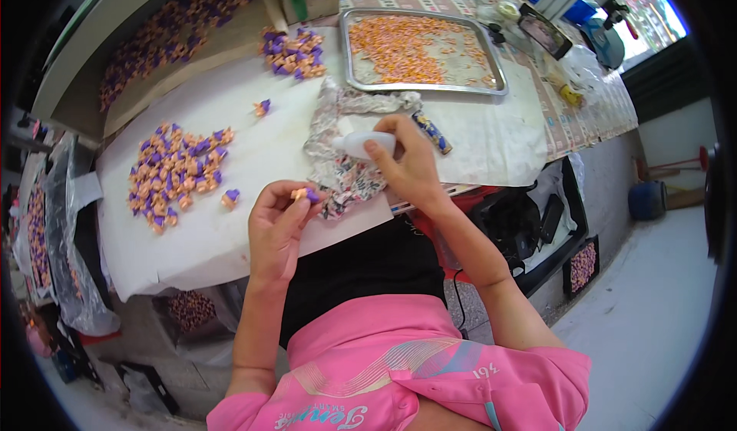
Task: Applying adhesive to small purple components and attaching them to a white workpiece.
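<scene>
My left hand (278,227) pinches a small peach-and-purple plastic figure (309,194) between thumb and fingertips, above the table's near edge. In my right hand (411,161) is a white squeeze bottle (359,145), lying nearly level with its narrow end to the left. Under and beside the bottle spreads a crumpled floral cloth (349,185). A blue patterned tube (431,132) rests just right of my right hand. Similar figures form a large pile (176,174) on the left and a smaller pile (293,53) farther back. Two single figures lie apart near them.
A metal tray (430,89) at the back holds many tiny orange and pink pieces. White paper (253,147) covers the worktop. More figures fill a shelf box (115,120) at back left. A phone (545,32) on a stand is at back right; an open drawer (580,224) sits below.
</scene>
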The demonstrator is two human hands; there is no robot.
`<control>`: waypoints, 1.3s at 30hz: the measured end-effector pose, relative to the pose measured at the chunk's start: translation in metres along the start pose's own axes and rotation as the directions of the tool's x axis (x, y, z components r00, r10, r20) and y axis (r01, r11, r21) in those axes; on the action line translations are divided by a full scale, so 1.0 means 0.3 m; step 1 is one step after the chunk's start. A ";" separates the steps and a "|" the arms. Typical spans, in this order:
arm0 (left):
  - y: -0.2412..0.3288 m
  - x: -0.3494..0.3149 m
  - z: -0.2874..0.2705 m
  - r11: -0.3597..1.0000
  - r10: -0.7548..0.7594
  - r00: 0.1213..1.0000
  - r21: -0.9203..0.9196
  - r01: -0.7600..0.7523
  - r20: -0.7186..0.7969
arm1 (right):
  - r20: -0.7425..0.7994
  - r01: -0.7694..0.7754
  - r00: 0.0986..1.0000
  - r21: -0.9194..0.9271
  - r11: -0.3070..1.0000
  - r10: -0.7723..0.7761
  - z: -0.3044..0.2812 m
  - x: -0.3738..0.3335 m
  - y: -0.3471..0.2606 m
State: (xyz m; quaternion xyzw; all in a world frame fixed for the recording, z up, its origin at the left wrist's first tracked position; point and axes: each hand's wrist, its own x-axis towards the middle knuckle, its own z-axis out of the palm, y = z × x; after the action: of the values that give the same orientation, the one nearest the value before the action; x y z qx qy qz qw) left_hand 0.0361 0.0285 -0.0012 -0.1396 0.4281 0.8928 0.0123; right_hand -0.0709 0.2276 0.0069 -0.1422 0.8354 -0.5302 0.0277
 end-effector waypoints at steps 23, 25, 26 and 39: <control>0.076 -0.021 0.210 1.000 -0.022 0.999 -0.008 0.021 -0.030 | 0.100 0.386 0.897 -0.652 0.653 -0.430 -0.219 0.595 0.145; 0.085 -0.011 0.229 0.999 -0.021 0.999 -0.025 0.021 -0.027 | 0.056 0.377 0.900 -0.601 0.705 -0.433 -0.251 0.568 0.079; 0.088 -0.007 0.222 0.999 -0.021 0.999 -0.028 0.020 -0.038 | 0.002 0.355 0.907 -0.540 0.763 -0.421 -0.245 0.538 0.054; 0.095 0.061 0.141 0.991 0.044 0.998 0.127 -0.048 0.032 | 0.407 -0.155 0.913 0.322 0.934 0.011 -0.066 0.016 -0.144</control>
State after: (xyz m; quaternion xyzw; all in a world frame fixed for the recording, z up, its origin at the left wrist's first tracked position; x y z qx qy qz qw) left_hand 0.0043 0.0413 0.0409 -0.1154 0.4873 0.8655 0.0067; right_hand -0.0704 0.2263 0.0546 -0.2041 0.7105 -0.6273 0.2449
